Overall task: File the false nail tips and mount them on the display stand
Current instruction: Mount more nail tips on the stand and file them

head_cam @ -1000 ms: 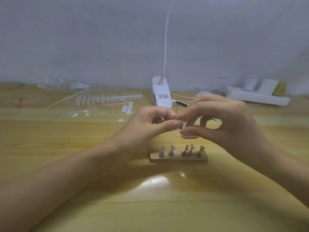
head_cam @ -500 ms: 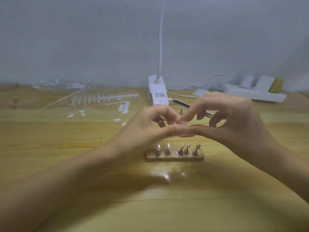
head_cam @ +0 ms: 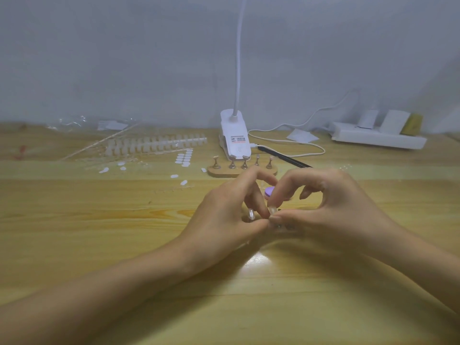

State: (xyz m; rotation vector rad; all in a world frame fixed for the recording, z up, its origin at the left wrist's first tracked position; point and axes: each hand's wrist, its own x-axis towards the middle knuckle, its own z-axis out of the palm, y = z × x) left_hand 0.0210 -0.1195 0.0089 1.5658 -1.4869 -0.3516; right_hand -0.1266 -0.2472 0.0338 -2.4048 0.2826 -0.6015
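Observation:
My left hand [head_cam: 231, 215] and my right hand [head_cam: 331, 207] meet fingertip to fingertip low over the table. Between their thumbs and forefingers they pinch a clear false nail tip [head_cam: 272, 210]. The near wooden display stand [head_cam: 283, 227] lies under the fingers and is almost wholly hidden. One of its holders, with a clear tip [head_cam: 251, 214] on it, shows beside my left forefinger. A second wooden display stand [head_cam: 219, 171] with several bare metal holders sits farther back.
A white clip lamp [head_cam: 234, 135] stands at the back centre, with a black nail file [head_cam: 283, 158] to its right. Strips of nail tips [head_cam: 154, 144] and white adhesive tabs [head_cam: 184, 158] lie back left. A power strip [head_cam: 378, 138] sits back right, a purple jar [head_cam: 270, 190] behind my fingers.
Both hands came down from above the near stand onto it, still pinching the nail tip, and now cover it. The view tilted, bringing the second stand into sight.

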